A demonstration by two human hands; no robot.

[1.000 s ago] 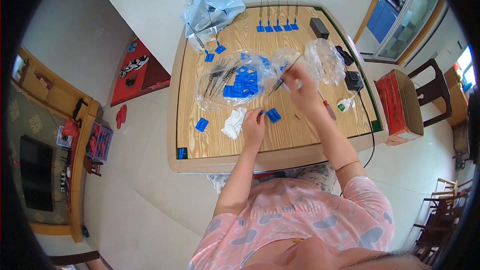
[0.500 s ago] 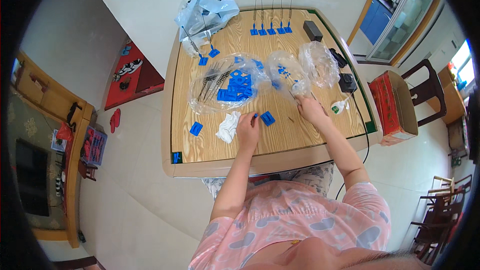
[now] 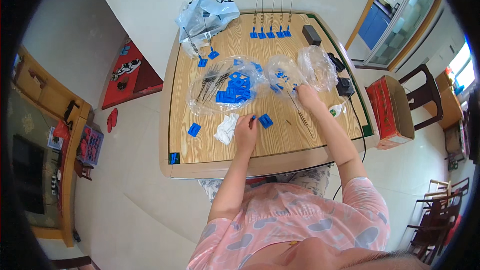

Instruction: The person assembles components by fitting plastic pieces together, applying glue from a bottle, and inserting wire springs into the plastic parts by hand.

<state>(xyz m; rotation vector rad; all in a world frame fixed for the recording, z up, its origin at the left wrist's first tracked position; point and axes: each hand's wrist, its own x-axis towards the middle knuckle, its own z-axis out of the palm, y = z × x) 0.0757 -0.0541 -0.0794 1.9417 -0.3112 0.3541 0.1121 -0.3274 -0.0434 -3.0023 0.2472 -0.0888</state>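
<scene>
My left hand point(image 3: 246, 132) rests near the table's front, fingers closed around a small blue plastic piece point(image 3: 254, 117). Just to its right lies a blue square base point(image 3: 266, 121); a crumpled white tissue point(image 3: 227, 129) is on its left. My right hand point(image 3: 309, 98) reaches to the edge of a clear bag point(image 3: 284, 65) of small blue parts. Its fingertips pinch at a small blue piece point(image 3: 295, 89). A thin metal rod with a coiled spring point(image 3: 302, 116) runs close along this hand's left side; whether the palm also holds the rod, I cannot tell.
Another clear bag point(image 3: 192, 104) holds spring rods and blue bases. Several assembled spring rods point(image 3: 271, 34) stand on bases along the back, with two more point(image 3: 202, 62) at the left. A dark block point(image 3: 311, 35), a black device point(image 3: 345, 87) and its cable are on the right.
My right hand has moved forward to the small-parts bag, and the coiled part of the rod now shows beside it. My left hand keeps its hold on the small blue piece.
</scene>
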